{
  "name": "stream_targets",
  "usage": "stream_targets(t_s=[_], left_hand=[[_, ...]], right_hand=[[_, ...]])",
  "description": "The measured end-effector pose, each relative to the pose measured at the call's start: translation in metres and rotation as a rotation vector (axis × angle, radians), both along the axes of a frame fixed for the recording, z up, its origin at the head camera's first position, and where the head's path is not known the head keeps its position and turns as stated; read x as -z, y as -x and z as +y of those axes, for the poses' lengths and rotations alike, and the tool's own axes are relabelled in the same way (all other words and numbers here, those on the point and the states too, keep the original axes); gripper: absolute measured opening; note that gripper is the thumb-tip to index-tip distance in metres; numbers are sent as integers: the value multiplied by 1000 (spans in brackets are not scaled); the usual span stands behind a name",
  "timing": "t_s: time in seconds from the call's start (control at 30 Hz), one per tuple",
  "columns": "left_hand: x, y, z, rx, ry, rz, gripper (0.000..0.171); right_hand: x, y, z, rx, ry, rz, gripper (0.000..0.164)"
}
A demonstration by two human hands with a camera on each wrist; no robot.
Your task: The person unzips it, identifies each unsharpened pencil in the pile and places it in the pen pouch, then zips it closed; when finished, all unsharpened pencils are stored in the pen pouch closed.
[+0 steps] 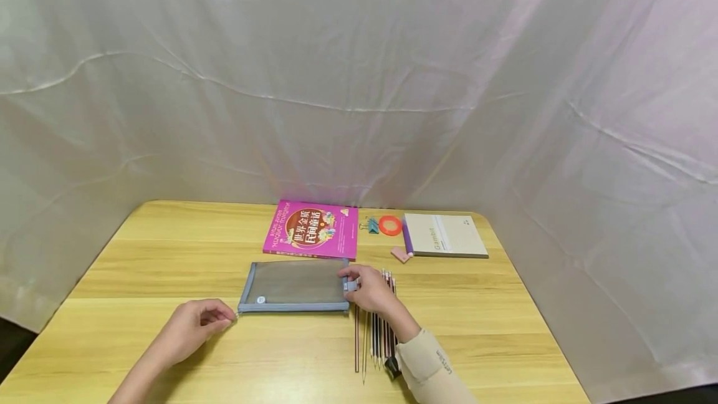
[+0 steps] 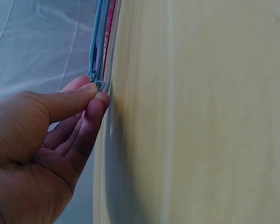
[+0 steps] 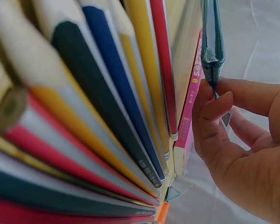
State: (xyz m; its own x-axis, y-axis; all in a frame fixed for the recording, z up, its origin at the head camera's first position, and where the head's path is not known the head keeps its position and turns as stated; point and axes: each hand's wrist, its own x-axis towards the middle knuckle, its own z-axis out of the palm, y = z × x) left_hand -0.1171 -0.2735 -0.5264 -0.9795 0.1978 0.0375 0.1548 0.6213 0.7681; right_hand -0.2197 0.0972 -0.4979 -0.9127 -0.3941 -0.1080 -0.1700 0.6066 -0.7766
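A flat pencil pouch of grey mesh with blue edging lies in the middle of the table, its zipper edge towards me. At its near left corner my left hand pinches the zipper pull between thumb and index finger. My right hand pinches the pouch's right end by the small blue tab. In the right wrist view, the pouch end stands edge-on above the thumb and fingers. Several pencils lie side by side beneath and beside the right wrist.
Behind the pouch lies a pink book. To its right are a teal binder clip, an orange ring, a pink eraser, a purple pen and a notebook. A black object sits by the pencil tips.
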Motion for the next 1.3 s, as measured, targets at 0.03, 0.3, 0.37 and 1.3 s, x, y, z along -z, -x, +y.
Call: stream_targets(t_s=[0.03, 0.3, 0.37, 1.3], left_hand=[[0, 0, 0, -1, 1, 0, 8], [0, -1, 0, -1, 7, 1, 8], [-1, -1, 1, -5, 20, 11, 10], [0, 35, 58, 81, 213, 231, 55]], right_hand=[[0, 0, 0, -1, -2, 1, 43], [-4, -3, -1, -15, -25, 1, 45], [-4, -4, -2, -21, -23, -9, 46], [-8, -9, -11, -75, 80, -125, 45]])
